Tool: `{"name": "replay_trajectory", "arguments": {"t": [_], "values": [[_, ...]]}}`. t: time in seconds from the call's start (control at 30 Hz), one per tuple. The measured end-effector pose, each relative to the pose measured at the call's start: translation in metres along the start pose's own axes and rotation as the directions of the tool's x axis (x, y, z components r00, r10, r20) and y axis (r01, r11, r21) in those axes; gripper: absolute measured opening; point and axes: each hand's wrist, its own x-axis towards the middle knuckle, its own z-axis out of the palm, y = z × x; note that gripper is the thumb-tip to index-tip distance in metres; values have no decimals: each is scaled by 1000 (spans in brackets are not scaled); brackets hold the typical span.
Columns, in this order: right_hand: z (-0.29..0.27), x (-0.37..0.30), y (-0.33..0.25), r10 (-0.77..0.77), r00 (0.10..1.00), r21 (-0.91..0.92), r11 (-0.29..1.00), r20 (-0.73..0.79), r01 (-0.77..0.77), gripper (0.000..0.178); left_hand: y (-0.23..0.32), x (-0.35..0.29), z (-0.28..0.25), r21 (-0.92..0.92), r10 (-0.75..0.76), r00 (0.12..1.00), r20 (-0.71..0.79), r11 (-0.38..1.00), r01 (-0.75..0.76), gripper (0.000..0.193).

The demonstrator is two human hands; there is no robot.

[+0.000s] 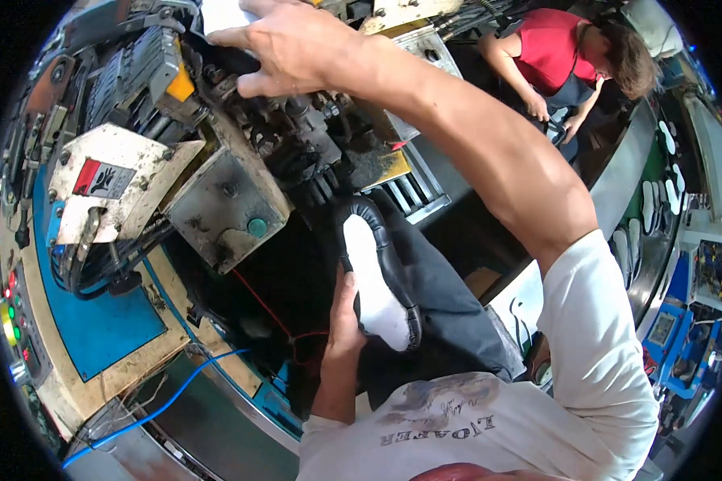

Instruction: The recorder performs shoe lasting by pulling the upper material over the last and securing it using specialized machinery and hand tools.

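Observation:
My left hand (345,317) is closed around the side of a black shoe upper (383,244) with a white sole-shaped bottom (371,276) facing up. The shoe rests over my dark-trousered leg, its toe pointing toward the machine. Across the view my right arm reaches to the upper left. There my right hand (285,50) has its fingers and thumb spread, with fingertips at a white piece (223,14) in the machine. The top edge cuts off that piece, so its full shape is hidden.
A greasy metal machine (297,120) fills the upper left, with a green button (257,228) on its box. A blue cable (164,409) crosses the lower left. Another person in red (549,48) works at the upper right, beside a conveyor (618,184) carrying pale soles (648,207).

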Motion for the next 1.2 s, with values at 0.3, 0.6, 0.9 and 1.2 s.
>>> {"name": "replay_trajectory", "arguments": {"t": [0.3,0.6,0.9,1.2], "values": [[-32,22,-15,83,971,7,996,225,-87,57,6,-2,-7,30,16,998,-59,999,-14,63],[-1,-114,-14,40,967,280,959,-251,33,65,-13,-18,-21,181,102,994,31,978,-106,69],[-86,-684,-96,973,162,-380,214,166,-900,64,-79,-27,20,414,28,998,65,909,-53,72],[-88,-788,-184,935,320,-223,347,151,-911,48,-140,-84,13,486,116,987,111,860,-156,102]]}}
